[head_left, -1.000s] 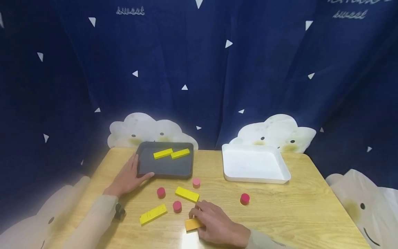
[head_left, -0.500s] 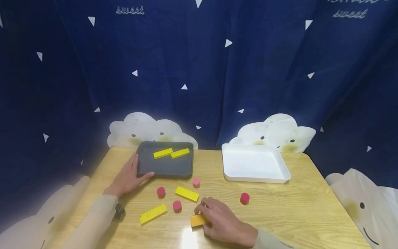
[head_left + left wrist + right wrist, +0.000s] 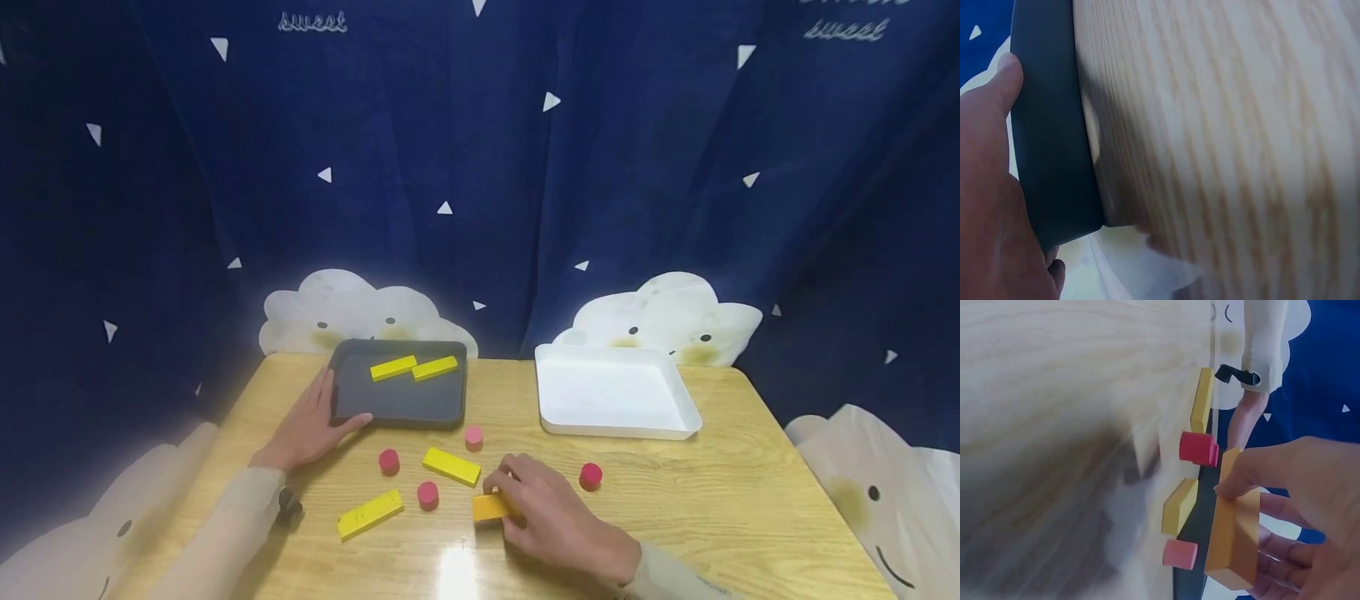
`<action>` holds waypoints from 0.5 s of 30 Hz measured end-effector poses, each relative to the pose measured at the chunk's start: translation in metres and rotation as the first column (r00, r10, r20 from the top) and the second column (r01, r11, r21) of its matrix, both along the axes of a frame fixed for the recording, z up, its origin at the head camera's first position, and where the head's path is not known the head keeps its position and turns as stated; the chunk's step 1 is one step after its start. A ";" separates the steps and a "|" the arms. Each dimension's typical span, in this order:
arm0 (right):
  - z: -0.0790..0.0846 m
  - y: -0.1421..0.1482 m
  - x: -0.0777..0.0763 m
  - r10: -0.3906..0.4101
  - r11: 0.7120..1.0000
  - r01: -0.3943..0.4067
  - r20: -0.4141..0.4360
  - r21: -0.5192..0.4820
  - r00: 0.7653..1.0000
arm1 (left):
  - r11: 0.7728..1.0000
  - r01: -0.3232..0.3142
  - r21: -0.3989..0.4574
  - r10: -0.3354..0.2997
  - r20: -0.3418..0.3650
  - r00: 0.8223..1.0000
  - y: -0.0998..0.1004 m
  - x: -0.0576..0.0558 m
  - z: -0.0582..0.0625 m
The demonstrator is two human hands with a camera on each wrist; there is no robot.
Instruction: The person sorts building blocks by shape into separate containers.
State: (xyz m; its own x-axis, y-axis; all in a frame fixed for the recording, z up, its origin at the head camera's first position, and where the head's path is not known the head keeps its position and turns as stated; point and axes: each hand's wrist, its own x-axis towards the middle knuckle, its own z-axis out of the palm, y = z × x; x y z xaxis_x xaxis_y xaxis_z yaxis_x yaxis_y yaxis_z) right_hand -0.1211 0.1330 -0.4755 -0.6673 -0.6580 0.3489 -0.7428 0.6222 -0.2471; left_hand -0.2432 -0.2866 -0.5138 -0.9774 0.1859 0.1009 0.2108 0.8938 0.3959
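My right hand [image 3: 555, 517] pinches an orange rectangular block [image 3: 489, 507] between thumb and fingers. In the right wrist view the orange block [image 3: 1235, 534] stands away from the table surface, with the thumb on one side and the fingers along the other. At the dark grey tray [image 3: 401, 408], my left hand [image 3: 303, 429] rests on the near left corner, its fingers straight along the left wall and its thumb over the front rim. That tray [image 3: 1054, 137] fills the left part of the left wrist view. Two yellow blocks [image 3: 393, 368] lie inside it.
Two yellow blocks [image 3: 452, 467] lie on the wooden table [image 3: 720, 525], among red and pink cylinders [image 3: 427, 496]. One red cylinder [image 3: 590, 477] stands right of my right hand. A white tray [image 3: 611, 392] is at the back right, before a dark blue curtain [image 3: 495, 167].
My right hand has moved up and to the right in the head view, carrying the orange block with it. The left hand and both trays have stayed in place.
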 end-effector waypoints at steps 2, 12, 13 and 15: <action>0.002 0.000 -0.002 -0.006 1.000 0.006 -0.008 -0.005 1.000 | 1.000 -0.001 0.001 0.001 -0.003 1.000 0.000 0.000 0.000; 0.013 -0.006 -0.017 0.007 1.000 -0.008 -0.066 -0.014 0.998 | 1.000 0.007 0.007 -0.007 -0.011 1.000 -0.001 0.001 0.000; 0.014 -0.007 -0.019 0.010 1.000 -0.011 -0.078 -0.014 0.997 | 1.000 0.008 0.006 -0.008 -0.013 1.000 -0.001 0.001 -0.001; 0.017 -0.009 -0.024 0.015 1.000 -0.016 -0.097 -0.014 0.995 | 1.000 0.009 0.007 -0.009 -0.015 1.000 -0.001 0.000 -0.001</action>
